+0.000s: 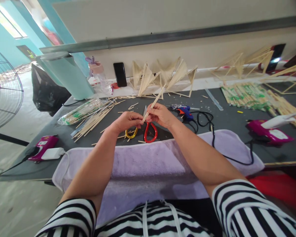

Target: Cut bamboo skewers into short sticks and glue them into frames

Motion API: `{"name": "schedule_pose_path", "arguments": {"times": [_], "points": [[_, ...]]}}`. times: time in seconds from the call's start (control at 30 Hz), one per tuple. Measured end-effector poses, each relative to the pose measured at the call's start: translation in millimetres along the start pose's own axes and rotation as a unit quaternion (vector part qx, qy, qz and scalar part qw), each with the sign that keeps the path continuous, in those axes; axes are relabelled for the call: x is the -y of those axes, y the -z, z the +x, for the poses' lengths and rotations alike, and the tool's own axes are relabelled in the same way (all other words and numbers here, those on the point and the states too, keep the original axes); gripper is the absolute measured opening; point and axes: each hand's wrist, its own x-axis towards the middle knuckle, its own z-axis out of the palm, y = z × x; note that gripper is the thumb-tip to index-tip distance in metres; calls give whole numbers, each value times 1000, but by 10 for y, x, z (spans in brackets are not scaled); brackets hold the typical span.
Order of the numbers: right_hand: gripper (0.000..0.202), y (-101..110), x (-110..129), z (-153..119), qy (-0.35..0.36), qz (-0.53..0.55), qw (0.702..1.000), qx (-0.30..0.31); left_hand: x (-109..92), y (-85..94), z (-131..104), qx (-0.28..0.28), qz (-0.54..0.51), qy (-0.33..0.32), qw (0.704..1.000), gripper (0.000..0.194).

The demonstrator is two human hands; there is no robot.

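Observation:
A few thin wooden sticks (pixel 159 96) are pinched together, slanting up to the right. My right hand (pixel 160 114) closes around their lower part. My left hand (pixel 131 120) has its fingertips pinched at the bottom end of the sticks. Below the hands lie scissors with a red handle loop (pixel 150 133); part of the blade shows between my hands. A yellow handle loop (pixel 131 133) sits under my left hand, and I cannot tell whether it belongs to the same scissors. Loose sticks (pixel 92 123) lie to the left.
A blue glue gun (pixel 186 112) with a black cable is right of my hands. Stick frames (pixel 150 79) and a phone (pixel 120 74) stand along the wall. Wrapped sticks (pixel 246 96) lie right. Magenta power sockets (pixel 44 147) sit left and right. A lilac towel (pixel 148 158) covers the front edge.

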Motion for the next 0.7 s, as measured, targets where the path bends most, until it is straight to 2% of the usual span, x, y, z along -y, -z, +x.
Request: {"name": "schedule_pose_path", "arguments": {"times": [0.2,0.43,0.7], "points": [[20,-5,8,-5,0,6,1000,-3,11,-10,8,-4,17,-14,1000,24],[20,-6,-2,-8,-5,-12,1000,-3,-36,8,-5,18,34,14,999,23],[19,-13,-14,-5,1,-11,1000,-4,-48,-4,3,31,43,13,999,21]]}}
